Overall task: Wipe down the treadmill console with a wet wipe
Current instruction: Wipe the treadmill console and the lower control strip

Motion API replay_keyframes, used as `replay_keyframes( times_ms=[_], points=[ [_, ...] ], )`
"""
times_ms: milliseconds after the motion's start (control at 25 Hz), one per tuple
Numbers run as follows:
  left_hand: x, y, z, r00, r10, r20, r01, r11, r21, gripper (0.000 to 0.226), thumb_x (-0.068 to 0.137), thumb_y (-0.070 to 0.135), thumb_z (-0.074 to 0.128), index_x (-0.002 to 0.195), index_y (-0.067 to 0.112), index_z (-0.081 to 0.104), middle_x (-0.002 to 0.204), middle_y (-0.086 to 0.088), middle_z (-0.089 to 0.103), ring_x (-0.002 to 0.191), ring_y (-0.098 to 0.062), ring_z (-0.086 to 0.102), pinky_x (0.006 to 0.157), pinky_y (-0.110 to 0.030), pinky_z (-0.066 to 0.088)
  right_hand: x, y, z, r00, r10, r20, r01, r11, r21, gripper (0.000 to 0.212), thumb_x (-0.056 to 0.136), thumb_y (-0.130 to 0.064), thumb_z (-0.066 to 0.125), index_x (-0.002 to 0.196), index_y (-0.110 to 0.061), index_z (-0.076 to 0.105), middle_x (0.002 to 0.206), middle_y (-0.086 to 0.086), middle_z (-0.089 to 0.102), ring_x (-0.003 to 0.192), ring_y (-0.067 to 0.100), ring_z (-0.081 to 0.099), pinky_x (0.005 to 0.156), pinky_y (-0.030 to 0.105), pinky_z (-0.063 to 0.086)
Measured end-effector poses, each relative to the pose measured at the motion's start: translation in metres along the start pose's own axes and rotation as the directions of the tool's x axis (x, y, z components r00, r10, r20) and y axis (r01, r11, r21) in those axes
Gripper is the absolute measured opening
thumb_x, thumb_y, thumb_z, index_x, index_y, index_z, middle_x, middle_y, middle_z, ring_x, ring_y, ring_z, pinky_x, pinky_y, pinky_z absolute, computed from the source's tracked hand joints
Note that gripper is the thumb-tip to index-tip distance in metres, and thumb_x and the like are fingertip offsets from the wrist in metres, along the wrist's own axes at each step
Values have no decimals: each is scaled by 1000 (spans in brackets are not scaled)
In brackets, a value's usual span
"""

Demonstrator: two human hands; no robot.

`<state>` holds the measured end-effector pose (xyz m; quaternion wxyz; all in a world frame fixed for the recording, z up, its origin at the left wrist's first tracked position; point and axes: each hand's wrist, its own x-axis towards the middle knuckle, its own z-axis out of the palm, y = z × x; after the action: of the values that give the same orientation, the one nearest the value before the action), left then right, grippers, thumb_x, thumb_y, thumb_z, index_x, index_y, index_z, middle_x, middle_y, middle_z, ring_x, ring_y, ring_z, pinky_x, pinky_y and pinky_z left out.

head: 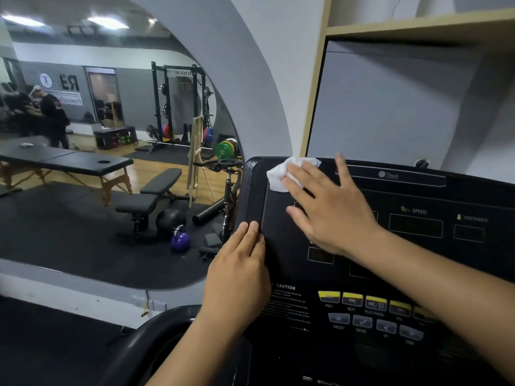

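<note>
Gym mirror (pixel 111 162) behind; treadmill console (pixel 418 263) up front. Left hand (pixel 239 277) rests straight-fingered on its left edge. Right hand (pixel 331 215), fingers flat, presses wet wipe (pixel 278 178) at top-left corner. Best: even pressure, overlapping strokes rightward.

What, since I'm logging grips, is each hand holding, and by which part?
Nothing is gripped. The right hand presses the wet wipe flat on the console's upper left corner with straight fingers. The left hand rests on its left edge.
</note>
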<state>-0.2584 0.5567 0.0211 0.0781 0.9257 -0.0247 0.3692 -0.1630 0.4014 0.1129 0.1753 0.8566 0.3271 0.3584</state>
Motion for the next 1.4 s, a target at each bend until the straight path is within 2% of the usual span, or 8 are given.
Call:
replay_keyframes(
  times_ms=[200,360,560,720,960,1200,1280,1400],
  points=[
    [-1,-1,-1,1000,3,12,-3,1000,19,48,66,-1,64,114,-4,67,127,-20,62,122,-34,57,102,-41,46,-25,-20,10,991,-9,-136,30,988,152,53,94,-42,40,130,-7,55,138,12,52,131,29,43,113,58,20],
    [-1,4,-3,1000,-17,26,16,999,29,48,64,-2,70,111,-6,69,124,-21,63,119,-35,59,99,-43,49,-49,-16,16,983,-146,-110,154,985,77,52,94,-41,41,129,-7,56,136,11,55,127,27,48,111,60,23],
    [2,9,-4,997,-47,58,46,998,33,49,63,-3,72,112,-8,67,124,-23,63,118,-38,59,94,-47,52,-36,-3,8,990,112,-90,-97,983,159,57,95,-43,37,136,-6,50,145,10,47,135,26,40,115,58,17],
    [3,12,-5,995,-59,84,54,996,65,47,67,0,68,113,-11,65,124,-25,62,118,-40,58,96,-46,51,-68,-34,18,996,-42,-76,57,978,202,57,92,-44,44,131,-5,56,138,10,54,130,27,46,112,57,26],
    [4,18,-6,991,-69,114,60,995,78,51,63,-2,71,112,-14,63,122,-28,62,117,-43,58,92,-47,53,-52,-17,9,986,160,-45,-148,969,198,55,94,-42,37,135,-8,51,145,7,47,135,25,39,115,57,15],
    [10,30,-7,994,-43,99,37,997,60,51,76,11,49,123,-6,60,132,-25,56,128,-42,48,102,-49,45,11,-32,-3,1000,-22,10,20,988,156,56,98,-37,30,149,-13,27,160,4,20,146,23,13,116,57,-3],
    [17,34,-8,999,-16,52,17,1000,-14,50,77,15,39,116,-1,65,124,-20,62,123,-39,52,96,-45,47,31,-35,-9,996,-87,23,83,987,141,55,99,-35,29,150,-15,22,161,3,15,147,22,9,116,57,-3],
    [17,23,-12,998,25,-65,-29,998,-59,32,71,12,47,89,5,72,97,-11,69,101,-34,62,75,-38,49,37,-34,-16,983,-180,26,176,978,115,54,98,-33,30,149,-14,25,160,4,18,146,23,12,116,57,-2]
  ],
)
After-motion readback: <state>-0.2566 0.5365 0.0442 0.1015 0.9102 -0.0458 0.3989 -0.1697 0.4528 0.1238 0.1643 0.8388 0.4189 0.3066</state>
